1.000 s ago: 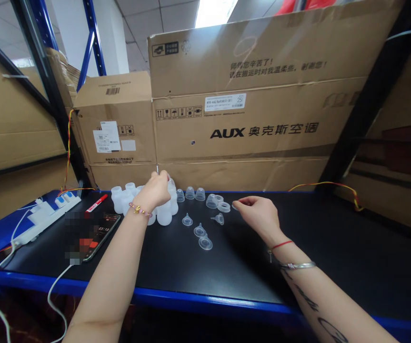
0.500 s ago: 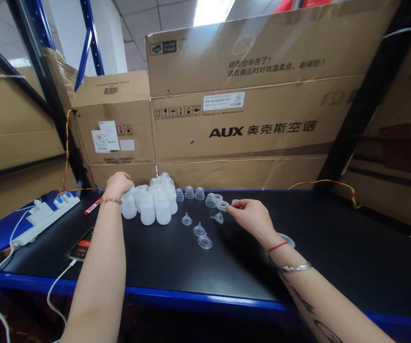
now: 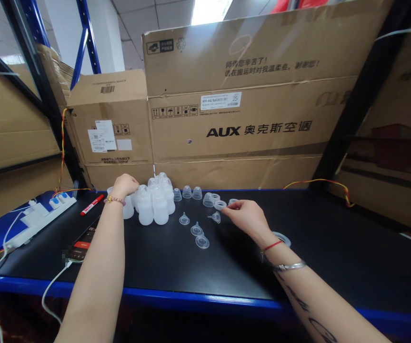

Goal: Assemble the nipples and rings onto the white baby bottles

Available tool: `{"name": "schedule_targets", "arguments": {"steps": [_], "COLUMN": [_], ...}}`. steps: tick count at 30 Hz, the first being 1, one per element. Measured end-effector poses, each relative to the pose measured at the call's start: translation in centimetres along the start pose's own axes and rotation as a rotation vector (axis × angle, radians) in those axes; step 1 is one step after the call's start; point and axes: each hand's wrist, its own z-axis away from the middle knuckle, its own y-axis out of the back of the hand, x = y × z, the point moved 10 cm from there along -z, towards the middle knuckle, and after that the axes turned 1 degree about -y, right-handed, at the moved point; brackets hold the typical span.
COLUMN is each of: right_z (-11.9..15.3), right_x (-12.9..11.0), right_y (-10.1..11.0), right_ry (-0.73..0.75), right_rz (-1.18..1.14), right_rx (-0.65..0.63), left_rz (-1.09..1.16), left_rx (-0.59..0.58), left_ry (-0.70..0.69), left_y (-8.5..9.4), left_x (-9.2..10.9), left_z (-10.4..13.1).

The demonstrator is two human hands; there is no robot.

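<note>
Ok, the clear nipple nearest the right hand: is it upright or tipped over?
Tipped over: the clear nipple lies on its side, its tip pointing left, whereas the upright nipple farther left has its tip up.

Open surface [image 3: 344, 247] stretches right of the right hand [image 3: 248, 216]; bottles [image 3: 153, 205] crowd the left hand [image 3: 124, 186].
Just right of the left hand, the bottles stand packed, so a low pass toward the right hand meets them first, then clear domes [image 3: 187, 192] and, just beside the right hand, rings [image 3: 215, 206]. Teats [image 3: 196, 230] lie between the hands on the near side, with bare room in front of them. Cardboard [image 3: 234, 157] walls off the back beyond both hands. Left of the left hand lie a marker [image 3: 92, 205], a power strip [image 3: 41, 223] and, nearer, a phone [image 3: 82, 245].
</note>
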Motion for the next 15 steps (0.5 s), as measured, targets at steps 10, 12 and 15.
{"name": "schedule_targets", "arguments": {"steps": [10, 12, 15], "right_z": [0.2, 0.2, 0.2], "right_x": [0.1, 0.3, 0.3], "right_y": [1.3, 1.6, 1.6], "right_ry": [-0.061, -0.077, -0.066], "right_rz": [-0.045, -0.041, -0.007], "right_rx": [0.044, 0.056, 0.039], "left_rz": [0.052, 0.109, 0.202], "left_rx": [0.231, 0.421, 0.738], "left_ry": [0.099, 0.141, 0.129], "left_y": [3.7, 6.6, 11.3], "left_x": [-1.1, -1.8, -2.2], "left_z": [1.2, 2.8, 6.2]}}
